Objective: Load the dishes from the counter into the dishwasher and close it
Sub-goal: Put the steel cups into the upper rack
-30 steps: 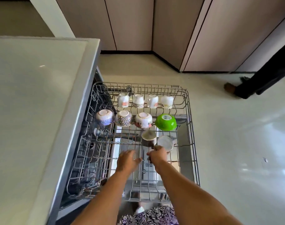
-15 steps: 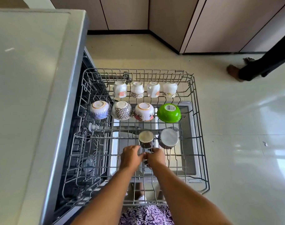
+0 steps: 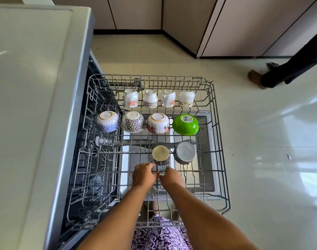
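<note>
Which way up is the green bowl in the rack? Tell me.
Upside down. The green bowl shows its base, with a label on it, facing up in the rack.

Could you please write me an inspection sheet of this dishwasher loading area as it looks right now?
Surface: wire rack pulled out from under the pale counter.
Job's things: four cups upside down along the far row; four bowls upside down in the next row, the green bowl rightmost; two steel cups, steel cup near the hands, the other to its right.
Clutter: nothing seen.
Hands: left hand and right hand meet at the steel cup's handle; the exact grip is hidden.
Cables: nothing seen.
Surroundings: glossy floor, cabinet doors, another person's foot at upper right.
</note>
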